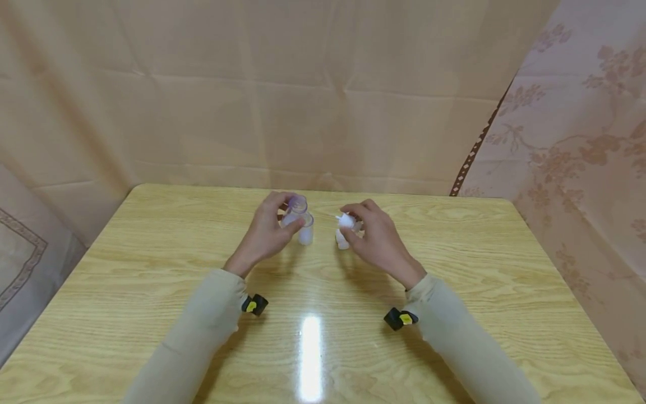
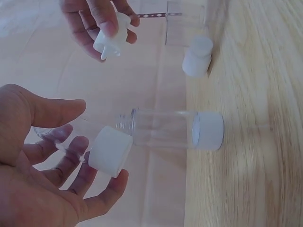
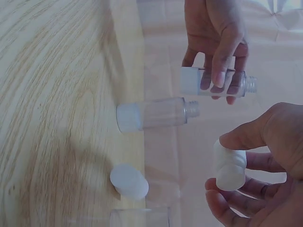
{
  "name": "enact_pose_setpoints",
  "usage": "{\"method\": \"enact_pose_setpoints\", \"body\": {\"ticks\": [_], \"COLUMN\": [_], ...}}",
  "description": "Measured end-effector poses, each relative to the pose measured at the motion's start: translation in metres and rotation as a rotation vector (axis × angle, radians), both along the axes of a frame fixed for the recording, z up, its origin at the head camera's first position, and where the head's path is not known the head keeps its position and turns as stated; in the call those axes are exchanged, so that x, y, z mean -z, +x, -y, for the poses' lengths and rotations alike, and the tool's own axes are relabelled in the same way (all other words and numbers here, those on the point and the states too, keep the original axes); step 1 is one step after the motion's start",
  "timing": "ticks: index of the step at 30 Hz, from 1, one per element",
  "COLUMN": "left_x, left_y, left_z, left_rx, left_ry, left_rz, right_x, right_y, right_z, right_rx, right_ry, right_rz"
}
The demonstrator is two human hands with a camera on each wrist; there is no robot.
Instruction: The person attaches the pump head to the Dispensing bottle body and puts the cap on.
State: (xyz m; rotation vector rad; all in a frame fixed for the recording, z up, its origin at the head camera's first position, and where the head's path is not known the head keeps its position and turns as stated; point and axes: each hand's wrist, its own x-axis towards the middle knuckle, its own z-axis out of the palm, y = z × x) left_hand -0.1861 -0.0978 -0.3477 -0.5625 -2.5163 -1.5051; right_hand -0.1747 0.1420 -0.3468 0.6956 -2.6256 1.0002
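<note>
My left hand (image 1: 264, 230) holds a clear bottle (image 3: 190, 81) by its see-through body, with its white base and threaded neck showing. Beside it, a second clear bottle (image 2: 163, 128) with a white base stands upright on the table, its threaded neck bare. Between the thumb and fingers of my right hand (image 1: 377, 238) is a white pump head (image 2: 112, 35), held above the table and apart from both bottles. Another white pump head (image 3: 129, 181) rests on the table below the right hand.
A clear cylindrical cover (image 3: 139, 217), cut off by the right wrist view's edge, stands near the loose pump head. The wood-grain table (image 1: 454, 269) reaches back to a beige curtain (image 1: 303, 112); a floral curtain (image 1: 580, 140) hangs at the right.
</note>
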Motion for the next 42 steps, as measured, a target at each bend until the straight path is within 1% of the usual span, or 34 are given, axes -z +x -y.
{"method": "enact_pose_setpoints", "body": {"ticks": [5,9,14,19,23,29,35,42], "left_x": [0.001,0.001,-0.002,-0.006,-0.007,-0.003,-0.002,-0.002], "left_y": [0.002,0.003,0.007,0.009,0.009,0.01,0.014,0.019], "left_z": [-0.005,-0.009,-0.013,-0.017,-0.02,-0.026,-0.032,-0.037], "left_rx": [0.021,0.034,0.055,0.074,0.085,0.08,0.072,0.073], "left_ry": [-0.01,-0.028,-0.059,-0.11,-0.128,-0.161,-0.171,-0.172], "left_rz": [-0.029,-0.035,-0.038,-0.064,-0.083,-0.101,-0.111,-0.092], "right_x": [-0.002,-0.004,-0.006,-0.01,-0.013,-0.018,-0.025,-0.03], "right_y": [0.003,0.004,0.004,0.005,0.005,0.004,0.006,0.008], "right_z": [-0.006,-0.012,-0.018,-0.022,-0.024,-0.026,-0.027,-0.027], "right_rx": [-0.006,-0.013,-0.039,-0.058,-0.061,-0.083,-0.114,-0.142], "right_ry": [0.016,0.02,0.028,0.022,0.011,0.003,-0.007,-0.044], "right_rz": [0.004,0.011,0.035,0.051,0.049,0.028,0.023,-0.01]}}
